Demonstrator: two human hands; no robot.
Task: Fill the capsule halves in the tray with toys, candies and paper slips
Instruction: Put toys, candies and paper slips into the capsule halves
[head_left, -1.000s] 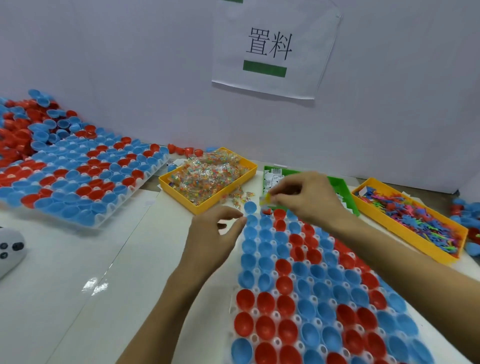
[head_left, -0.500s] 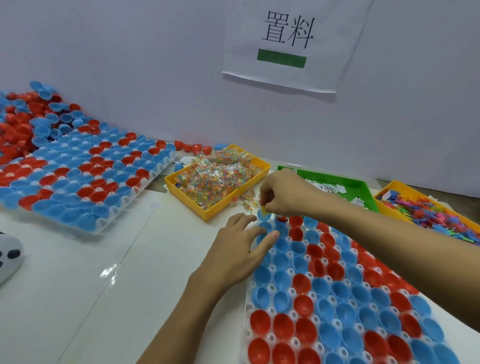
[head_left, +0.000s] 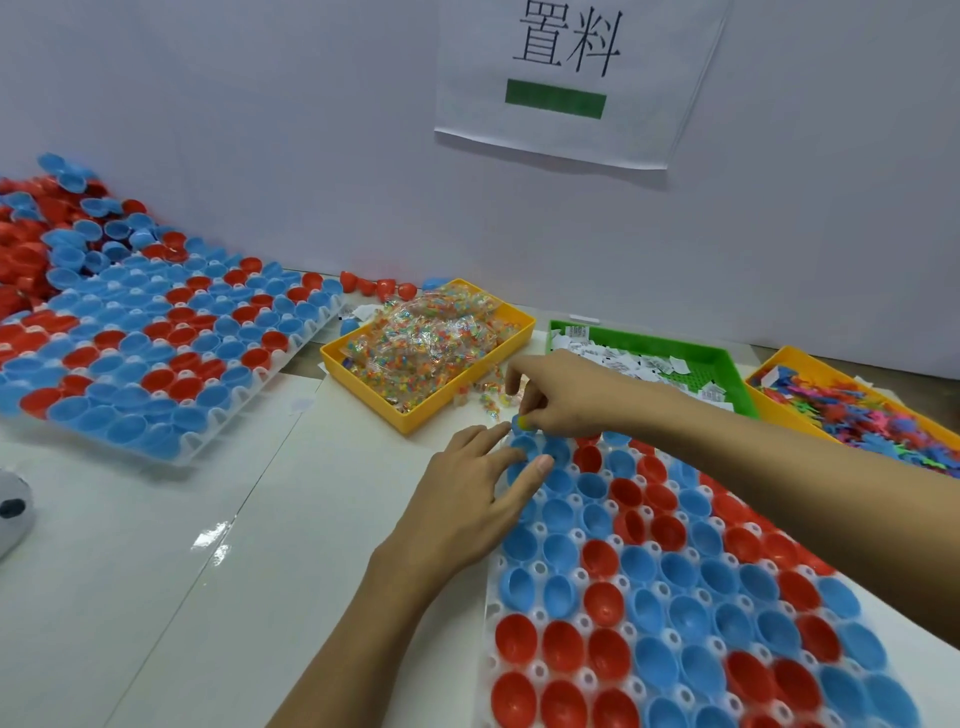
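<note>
Yellow toy (head_left: 525, 422), small, light, stiff plastic we judge; our right hand (head_left: 563, 397) pinches it over tray (head_left: 540, 569) far corner. Left hand (head_left: 470, 512) fingers spread loose, steadying tray edge.

From my remote feed, a pale wall (head_left: 260, 130) carries a paper sign (head_left: 566, 78) with black characters and a green bar; below, a glossy white table (head_left: 130, 597) reflects what may be overhead light.
</note>
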